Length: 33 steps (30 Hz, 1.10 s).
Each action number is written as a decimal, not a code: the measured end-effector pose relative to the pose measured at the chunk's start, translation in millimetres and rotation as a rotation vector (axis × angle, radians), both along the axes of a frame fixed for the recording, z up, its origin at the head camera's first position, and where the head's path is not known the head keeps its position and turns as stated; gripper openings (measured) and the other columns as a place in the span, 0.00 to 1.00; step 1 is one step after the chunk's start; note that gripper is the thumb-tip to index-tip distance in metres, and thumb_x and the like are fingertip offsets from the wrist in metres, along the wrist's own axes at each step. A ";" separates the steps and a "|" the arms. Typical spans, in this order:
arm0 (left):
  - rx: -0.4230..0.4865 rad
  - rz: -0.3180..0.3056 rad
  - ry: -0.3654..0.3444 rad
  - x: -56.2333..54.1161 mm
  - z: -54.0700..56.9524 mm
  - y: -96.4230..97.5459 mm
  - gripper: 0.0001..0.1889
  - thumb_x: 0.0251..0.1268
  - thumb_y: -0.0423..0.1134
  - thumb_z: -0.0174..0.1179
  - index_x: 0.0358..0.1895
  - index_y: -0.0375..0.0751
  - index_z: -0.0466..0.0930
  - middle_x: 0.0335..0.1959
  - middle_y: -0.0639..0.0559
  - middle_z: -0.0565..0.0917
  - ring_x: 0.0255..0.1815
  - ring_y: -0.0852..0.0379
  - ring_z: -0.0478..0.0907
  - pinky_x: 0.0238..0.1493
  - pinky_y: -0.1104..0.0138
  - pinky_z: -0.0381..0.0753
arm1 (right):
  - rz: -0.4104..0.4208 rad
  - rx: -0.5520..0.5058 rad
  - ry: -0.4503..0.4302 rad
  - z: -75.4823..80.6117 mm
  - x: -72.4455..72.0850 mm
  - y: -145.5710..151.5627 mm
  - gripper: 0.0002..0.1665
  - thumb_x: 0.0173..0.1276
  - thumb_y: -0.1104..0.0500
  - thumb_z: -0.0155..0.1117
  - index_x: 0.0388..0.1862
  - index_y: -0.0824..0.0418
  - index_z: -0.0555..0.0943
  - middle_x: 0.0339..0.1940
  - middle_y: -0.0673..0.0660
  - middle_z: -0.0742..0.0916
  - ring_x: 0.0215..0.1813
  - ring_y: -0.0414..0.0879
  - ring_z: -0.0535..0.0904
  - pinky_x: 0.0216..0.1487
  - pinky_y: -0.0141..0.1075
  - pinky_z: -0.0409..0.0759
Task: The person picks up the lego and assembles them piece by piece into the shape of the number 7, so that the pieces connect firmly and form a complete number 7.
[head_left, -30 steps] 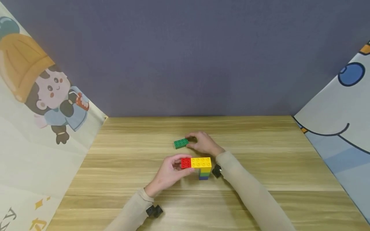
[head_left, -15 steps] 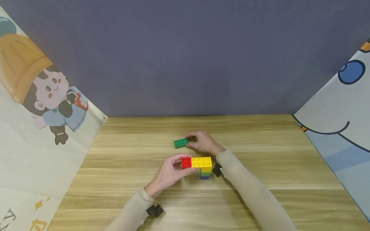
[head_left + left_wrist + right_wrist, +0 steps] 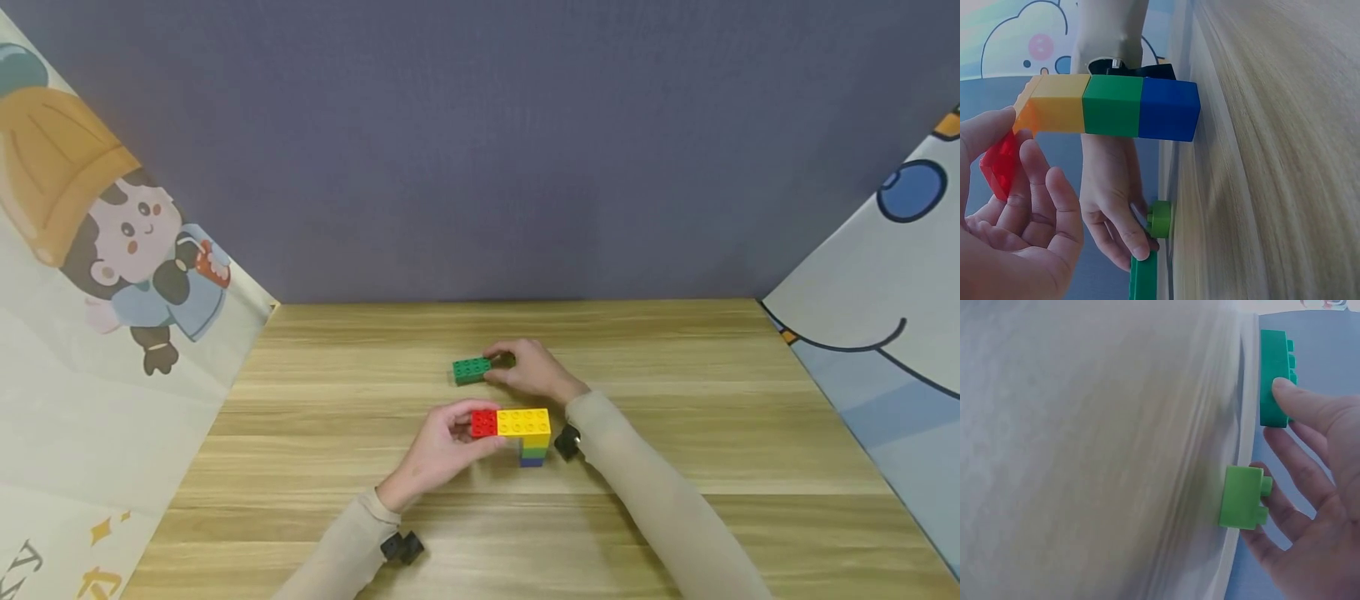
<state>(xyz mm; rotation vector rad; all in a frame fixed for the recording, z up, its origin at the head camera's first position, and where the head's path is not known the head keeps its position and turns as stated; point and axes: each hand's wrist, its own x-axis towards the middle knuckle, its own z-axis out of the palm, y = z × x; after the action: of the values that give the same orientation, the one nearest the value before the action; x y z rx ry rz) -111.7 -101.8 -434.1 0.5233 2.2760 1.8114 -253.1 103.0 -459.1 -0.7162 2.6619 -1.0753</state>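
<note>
A: From the head view, your left hand [image 3: 437, 447] pinches the red brick [image 3: 483, 422] between thumb and fingers, at the left end of the studded yellow brick [image 3: 523, 422]. Are those two joined? I can't tell.

B: The left wrist view gives you the column beneath the yellow: a green block [image 3: 1113, 106], then a blue block [image 3: 1170, 109] lowest. It also shows your remaining fingers loosely bent below the red.

A: And your right hand [image 3: 531, 371]? You grip one end of the dark green brick [image 3: 471, 370] between thumb and fingers, parted by just its width.

B: In the left wrist view, that brick appears just off the table [image 3: 360, 367]. Your right wrist view clearly shows a lime brick [image 3: 1242, 497] near your palm; from the head it is a shadowed patch under your hand.

A: Mind the edges?

B: The far one, against the grey partition [image 3: 480, 167], lies beyond your right hand. To either side you have broad stretches of wood.
</note>
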 end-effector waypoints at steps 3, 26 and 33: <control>0.002 -0.003 -0.001 0.1 0.1 -0.4 0.26 0.66 0.37 0.74 0.67 0.34 0.82 0.52 0.41 0.92 0.39 0.60 0.84 0.43 0.71 0.86 | -0.007 -0.013 -0.001 1.1 0.3 2.3 0.23 0.73 0.51 0.75 0.64 0.52 0.86 0.62 0.53 0.90 0.63 0.52 0.84 0.69 0.54 0.81; 0.003 0.006 -0.007 0.0 0.0 -0.5 0.26 0.66 0.39 0.74 0.66 0.35 0.82 0.52 0.41 0.92 0.39 0.60 0.84 0.42 0.71 0.85 | -0.062 -0.091 0.028 18.6 7.7 4.2 0.23 0.71 0.49 0.77 0.62 0.53 0.87 0.61 0.53 0.90 0.66 0.57 0.83 0.69 0.58 0.80; 0.005 0.002 -0.007 -0.2 -0.6 -0.6 0.25 0.67 0.39 0.74 0.65 0.37 0.83 0.53 0.42 0.92 0.40 0.60 0.84 0.42 0.71 0.85 | -0.079 -0.137 0.057 20.1 9.4 4.6 0.24 0.70 0.49 0.77 0.62 0.55 0.87 0.59 0.55 0.90 0.61 0.55 0.85 0.64 0.55 0.84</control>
<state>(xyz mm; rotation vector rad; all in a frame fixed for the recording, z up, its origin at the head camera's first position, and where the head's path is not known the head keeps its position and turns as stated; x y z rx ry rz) -111.9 -102.4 -434.7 0.5155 2.2687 1.8180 -243.6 107.5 -439.1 -0.6805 2.7053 -1.2863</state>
